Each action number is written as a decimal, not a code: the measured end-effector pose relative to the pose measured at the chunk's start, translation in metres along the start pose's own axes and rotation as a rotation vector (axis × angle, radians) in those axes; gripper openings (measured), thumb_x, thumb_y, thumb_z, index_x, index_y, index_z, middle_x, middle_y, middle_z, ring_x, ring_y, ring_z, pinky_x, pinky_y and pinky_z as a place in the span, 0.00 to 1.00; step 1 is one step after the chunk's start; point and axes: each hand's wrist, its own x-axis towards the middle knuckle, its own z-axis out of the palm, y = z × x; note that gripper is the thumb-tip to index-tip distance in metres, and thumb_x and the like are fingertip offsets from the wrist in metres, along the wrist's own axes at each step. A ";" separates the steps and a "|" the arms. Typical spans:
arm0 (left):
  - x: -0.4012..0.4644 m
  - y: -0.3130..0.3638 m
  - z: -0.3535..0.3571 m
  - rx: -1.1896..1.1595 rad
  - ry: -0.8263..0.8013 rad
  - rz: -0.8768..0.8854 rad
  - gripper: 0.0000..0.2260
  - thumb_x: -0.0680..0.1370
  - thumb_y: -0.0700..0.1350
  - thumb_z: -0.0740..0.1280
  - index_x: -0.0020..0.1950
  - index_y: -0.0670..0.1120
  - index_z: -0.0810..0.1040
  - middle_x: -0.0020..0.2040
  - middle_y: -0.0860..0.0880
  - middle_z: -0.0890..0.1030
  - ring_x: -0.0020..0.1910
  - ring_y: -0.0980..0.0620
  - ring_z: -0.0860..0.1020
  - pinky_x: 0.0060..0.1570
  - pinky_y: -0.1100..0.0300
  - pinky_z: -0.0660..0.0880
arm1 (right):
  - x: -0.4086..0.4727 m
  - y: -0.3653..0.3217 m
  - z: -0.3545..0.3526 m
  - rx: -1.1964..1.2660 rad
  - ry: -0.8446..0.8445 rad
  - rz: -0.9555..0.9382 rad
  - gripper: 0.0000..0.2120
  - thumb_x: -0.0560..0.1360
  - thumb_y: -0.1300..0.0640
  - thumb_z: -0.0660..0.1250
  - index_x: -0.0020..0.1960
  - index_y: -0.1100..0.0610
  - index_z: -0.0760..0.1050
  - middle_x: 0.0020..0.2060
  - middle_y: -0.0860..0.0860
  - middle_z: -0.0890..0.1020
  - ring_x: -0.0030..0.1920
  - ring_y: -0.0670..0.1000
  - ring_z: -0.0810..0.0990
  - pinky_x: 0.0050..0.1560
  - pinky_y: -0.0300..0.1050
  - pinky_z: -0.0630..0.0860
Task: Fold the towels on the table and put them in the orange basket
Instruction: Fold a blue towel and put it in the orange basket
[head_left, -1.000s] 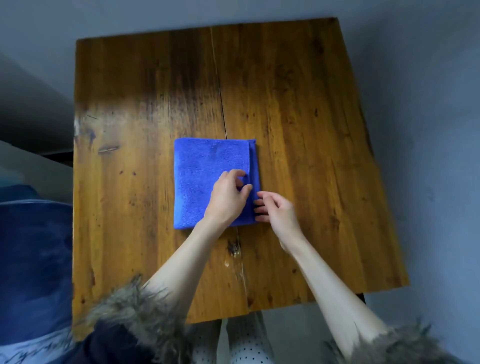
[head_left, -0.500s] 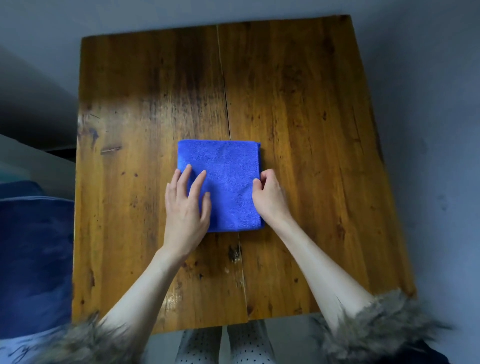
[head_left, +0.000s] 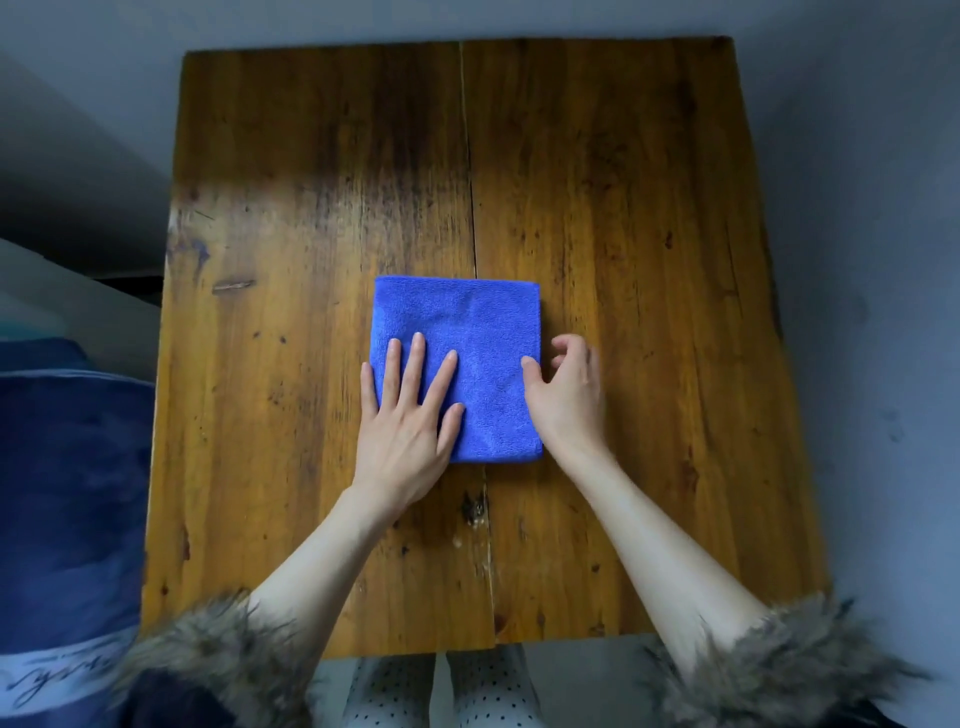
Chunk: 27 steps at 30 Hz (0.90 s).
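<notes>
The folded towel (head_left: 467, 353) lies on the table (head_left: 649, 260). Left hand (head_left: 405, 421) presses flat on its left half, fingers straight; right hand (head_left: 566, 389), loosely curled, touches its right edge.

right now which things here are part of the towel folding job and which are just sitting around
Part of the job:
- blue towel, folded, flat on the wooden table
- left hand, fingers straight, pressing on the towel
- right hand at the towel's right edge, thumb touching it

Just there:
- dark blue fabric beside the table

The orange basket is not in view.
</notes>
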 end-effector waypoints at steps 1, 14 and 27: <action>0.000 0.000 -0.004 -0.034 0.010 -0.001 0.24 0.80 0.54 0.49 0.75 0.49 0.60 0.76 0.42 0.56 0.76 0.41 0.51 0.72 0.40 0.46 | -0.005 -0.002 0.001 -0.086 0.112 -0.153 0.16 0.77 0.57 0.62 0.64 0.60 0.69 0.60 0.56 0.73 0.59 0.55 0.73 0.57 0.47 0.72; 0.059 -0.025 0.000 -0.003 0.085 0.065 0.25 0.80 0.54 0.50 0.75 0.46 0.61 0.76 0.42 0.58 0.76 0.43 0.55 0.73 0.45 0.49 | 0.024 0.017 0.037 -0.579 -0.013 -0.559 0.27 0.79 0.48 0.47 0.75 0.57 0.57 0.75 0.54 0.58 0.76 0.53 0.53 0.73 0.62 0.51; 0.012 -0.014 0.007 -0.038 0.050 -0.004 0.24 0.79 0.52 0.51 0.75 0.47 0.61 0.76 0.45 0.58 0.76 0.45 0.52 0.72 0.43 0.50 | -0.014 0.030 0.040 -0.572 -0.017 -0.625 0.26 0.79 0.50 0.51 0.74 0.58 0.60 0.74 0.55 0.61 0.75 0.53 0.55 0.73 0.59 0.49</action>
